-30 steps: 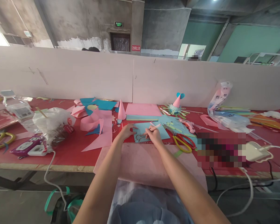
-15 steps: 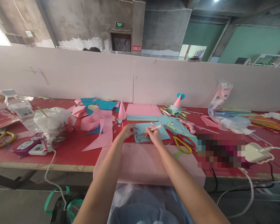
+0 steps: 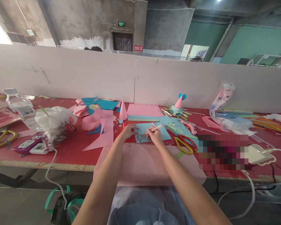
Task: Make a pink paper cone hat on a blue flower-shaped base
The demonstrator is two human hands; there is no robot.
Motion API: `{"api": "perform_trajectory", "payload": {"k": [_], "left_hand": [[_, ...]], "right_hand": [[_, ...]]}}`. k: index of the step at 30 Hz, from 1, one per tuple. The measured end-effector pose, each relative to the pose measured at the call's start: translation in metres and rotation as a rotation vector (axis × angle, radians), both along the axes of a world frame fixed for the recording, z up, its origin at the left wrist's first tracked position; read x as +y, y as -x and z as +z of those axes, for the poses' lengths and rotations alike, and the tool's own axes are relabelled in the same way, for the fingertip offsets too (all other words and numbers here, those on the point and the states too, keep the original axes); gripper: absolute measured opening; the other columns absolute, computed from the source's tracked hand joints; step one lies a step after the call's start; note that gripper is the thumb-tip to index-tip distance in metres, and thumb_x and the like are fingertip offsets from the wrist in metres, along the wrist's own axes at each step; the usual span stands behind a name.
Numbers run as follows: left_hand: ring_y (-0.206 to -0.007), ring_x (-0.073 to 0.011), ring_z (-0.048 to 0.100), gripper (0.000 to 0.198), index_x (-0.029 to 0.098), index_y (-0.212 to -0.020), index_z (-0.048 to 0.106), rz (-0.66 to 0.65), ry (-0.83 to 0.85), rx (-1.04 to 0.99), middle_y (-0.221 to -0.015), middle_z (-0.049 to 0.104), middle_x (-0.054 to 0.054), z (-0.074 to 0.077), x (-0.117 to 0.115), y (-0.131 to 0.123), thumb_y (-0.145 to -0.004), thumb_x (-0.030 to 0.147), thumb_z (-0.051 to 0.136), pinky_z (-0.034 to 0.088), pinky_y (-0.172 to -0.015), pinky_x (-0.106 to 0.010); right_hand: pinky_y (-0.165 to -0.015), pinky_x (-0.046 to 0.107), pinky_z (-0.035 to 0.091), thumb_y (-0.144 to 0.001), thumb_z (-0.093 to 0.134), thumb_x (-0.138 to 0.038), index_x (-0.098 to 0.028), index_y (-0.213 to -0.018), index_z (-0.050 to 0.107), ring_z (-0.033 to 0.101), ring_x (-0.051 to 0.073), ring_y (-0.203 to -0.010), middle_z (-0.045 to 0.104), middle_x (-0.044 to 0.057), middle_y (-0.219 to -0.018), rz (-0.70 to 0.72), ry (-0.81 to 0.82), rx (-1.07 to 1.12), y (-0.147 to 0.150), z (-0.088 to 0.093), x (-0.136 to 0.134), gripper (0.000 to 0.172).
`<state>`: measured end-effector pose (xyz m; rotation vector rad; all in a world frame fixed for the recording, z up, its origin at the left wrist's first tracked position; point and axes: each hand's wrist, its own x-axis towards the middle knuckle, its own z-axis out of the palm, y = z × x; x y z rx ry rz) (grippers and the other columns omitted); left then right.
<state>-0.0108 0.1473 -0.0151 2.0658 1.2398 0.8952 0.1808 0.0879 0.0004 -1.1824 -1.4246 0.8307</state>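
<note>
A light blue sheet of paper [image 3: 164, 133] lies before me, with dark curved lines drawn on its left half. My right hand [image 3: 154, 133] is closed around a pale pink and white pen [image 3: 158, 126], its tip side down at the paper. At the sheet's left edge rests my left hand [image 3: 129, 131], fingers spread and touching the paper. Just beyond stands a pink paper cone [image 3: 123, 111]. To the right are scissors with yellow and red handles [image 3: 184, 145], partly on blue paper scraps.
A finished-looking pink cone hat [image 3: 178, 102] with blue ears stands at the back right. A pink glue gun [image 3: 190, 126] lies nearby. Pink paper strips [image 3: 107, 128] spread at left, beside a plastic bag [image 3: 53, 120]. A white partition [image 3: 89, 75] closes the table's back.
The camera view has shifted very slightly. My right hand still holds the pen on the blue paper, and my left hand stays at its edge.
</note>
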Motion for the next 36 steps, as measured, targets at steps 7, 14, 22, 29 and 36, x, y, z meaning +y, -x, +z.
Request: {"api": "perform_trajectory", "payload": {"k": [7,14,22,29,36], "left_hand": [[-0.121,-0.0253,0.047,0.035,0.023,-0.098,0.070,0.008,0.013,-0.014,-0.134,0.050,-0.008,0.000,-0.001,0.000,-0.063,0.018,0.070,0.034,-0.104,-0.039],[-0.120,-0.0248,0.048,0.035,0.023,-0.099,0.070,0.007,0.013,0.003,-0.135,0.049,-0.007,0.002,-0.002,-0.001,-0.064,0.018,0.069,0.035,-0.103,-0.038],[-0.121,-0.0241,0.048,0.034,0.023,-0.099,0.070,0.012,0.000,0.014,-0.134,0.050,-0.007,0.000,-0.001,-0.001,-0.065,0.018,0.068,0.034,-0.104,-0.037],[-0.122,-0.0255,0.046,0.034,0.023,-0.097,0.070,0.018,0.008,0.005,-0.135,0.050,-0.007,0.002,-0.002,-0.001,-0.063,0.018,0.069,0.033,-0.104,-0.039],[-0.120,-0.0258,0.048,0.034,0.024,-0.097,0.071,0.024,0.023,0.007,-0.134,0.051,-0.006,0.006,-0.005,-0.002,-0.063,0.018,0.069,0.036,-0.102,-0.037]], "right_hand": [[-0.049,0.030,0.045,-0.075,0.054,-0.044,-0.025,-0.056,0.038,0.054,0.017,-0.042,0.062,0.001,-0.048,-0.054,-0.027,-0.004,0.000,-0.003,0.004,0.031],[-0.043,0.025,0.040,-0.072,0.052,-0.031,-0.024,-0.052,0.033,0.050,0.013,-0.038,0.058,-0.002,-0.042,-0.028,0.041,0.041,0.001,0.004,-0.002,0.028],[-0.047,0.028,0.043,-0.075,0.055,-0.043,-0.025,-0.055,0.037,0.053,0.016,-0.041,0.060,-0.001,-0.047,-0.019,-0.006,0.012,0.001,-0.003,0.005,0.032],[-0.048,0.030,0.045,-0.076,0.054,-0.044,-0.025,-0.056,0.039,0.055,0.018,-0.043,0.062,0.001,-0.050,-0.049,-0.017,0.024,-0.001,-0.008,0.007,0.031],[-0.048,0.030,0.046,-0.074,0.054,-0.047,-0.025,-0.056,0.037,0.054,0.017,-0.041,0.062,0.001,-0.048,-0.043,-0.007,-0.015,0.000,-0.006,0.007,0.034]]}}
